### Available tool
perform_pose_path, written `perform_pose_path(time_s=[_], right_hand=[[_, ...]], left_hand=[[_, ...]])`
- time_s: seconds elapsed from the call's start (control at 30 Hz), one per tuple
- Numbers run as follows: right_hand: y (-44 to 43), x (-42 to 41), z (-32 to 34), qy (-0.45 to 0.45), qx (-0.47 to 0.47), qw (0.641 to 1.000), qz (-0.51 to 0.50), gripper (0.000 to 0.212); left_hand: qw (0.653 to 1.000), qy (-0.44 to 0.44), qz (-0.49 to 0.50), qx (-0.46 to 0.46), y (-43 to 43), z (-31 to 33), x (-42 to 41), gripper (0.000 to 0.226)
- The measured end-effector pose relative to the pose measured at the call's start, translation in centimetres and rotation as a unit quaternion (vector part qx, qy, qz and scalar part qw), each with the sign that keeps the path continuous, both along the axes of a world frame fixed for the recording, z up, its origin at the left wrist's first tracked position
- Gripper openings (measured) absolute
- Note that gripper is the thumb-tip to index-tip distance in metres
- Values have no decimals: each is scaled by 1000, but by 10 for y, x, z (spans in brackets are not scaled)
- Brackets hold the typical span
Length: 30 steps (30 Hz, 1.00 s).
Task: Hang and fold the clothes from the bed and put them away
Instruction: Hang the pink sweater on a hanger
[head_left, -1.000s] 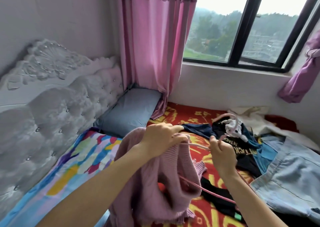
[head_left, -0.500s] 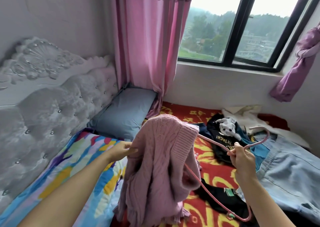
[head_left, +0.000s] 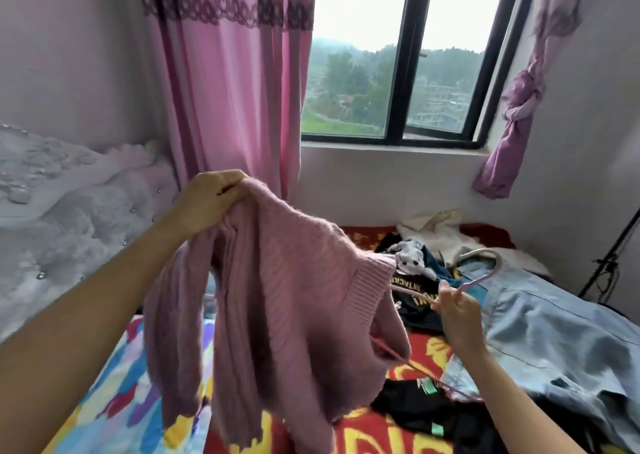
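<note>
A pink knitted sweater (head_left: 287,301) hangs in the air over the bed. My left hand (head_left: 207,204) grips its upper left shoulder, raised high. My right hand (head_left: 453,311) pinches a pink hanger (head_left: 485,270) near its hook. One hanger arm runs into the sweater's ribbed neck, and the other slants down below my hand. On the bed (head_left: 429,349) behind lie dark printed clothes (head_left: 415,287), a black garment (head_left: 422,412), light blue denim (head_left: 554,342) and a white garment (head_left: 446,232).
A padded white headboard (head_left: 69,225) stands at the left with a colourful blanket (head_left: 121,401) below it. A pink curtain (head_left: 235,90) hangs beside the window (head_left: 398,72). A purple tied curtain (head_left: 516,107) hangs at the right. A dark stand (head_left: 609,259) leans by the right wall.
My left hand has risen, lifting the sweater's shoulder higher. The sweater now spreads out along the hanger. My right hand stays on the hanger near its hook. The view has tilted upward.
</note>
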State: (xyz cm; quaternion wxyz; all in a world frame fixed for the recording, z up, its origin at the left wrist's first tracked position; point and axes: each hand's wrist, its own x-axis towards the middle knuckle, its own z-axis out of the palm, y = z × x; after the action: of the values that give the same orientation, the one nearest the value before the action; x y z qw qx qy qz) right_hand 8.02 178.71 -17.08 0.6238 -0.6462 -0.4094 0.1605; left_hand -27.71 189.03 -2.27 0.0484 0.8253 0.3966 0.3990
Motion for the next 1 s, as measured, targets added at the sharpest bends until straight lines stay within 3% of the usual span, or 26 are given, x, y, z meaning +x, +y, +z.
perform_pose_path(time_s=[0.03,0.1,0.17,0.23,0.3,0.37,0.5,0.63,0.77,0.87,1.0], right_hand=[[1,0,1,-32,9,999,-5,51],[6,-1,1,54,37,997,-40,51],[7,-10,-2,144,25,988,-39,47],[9,-25,-4,106,17,994,25,48],[13,-37,6,31,39,997,51,48],[22,-42,17,40,59,997,33,56],[36,-58,19,8,51,997,56,60],[46,-58,16,145,48,987,45,56],[51,-59,27,34,47,996,62,58],[56,-51,45,-55,56,996,32,61],[58,-52,52,-115,59,990,51,63]], left_hand=[[1000,26,5,17,1,7,5,60],[993,91,37,59,2,18,14,66],[993,92,49,63,1,25,15,63],[994,82,37,55,1,31,14,60],[988,132,47,58,2,33,14,58],[981,169,74,59,1,33,12,51],[981,166,90,54,-2,23,-2,47],[987,138,75,-41,-2,18,-13,42],[973,150,10,-174,0,14,-26,44],[969,148,-11,-196,0,6,-35,46],[980,61,-40,-184,-1,12,-34,48]])
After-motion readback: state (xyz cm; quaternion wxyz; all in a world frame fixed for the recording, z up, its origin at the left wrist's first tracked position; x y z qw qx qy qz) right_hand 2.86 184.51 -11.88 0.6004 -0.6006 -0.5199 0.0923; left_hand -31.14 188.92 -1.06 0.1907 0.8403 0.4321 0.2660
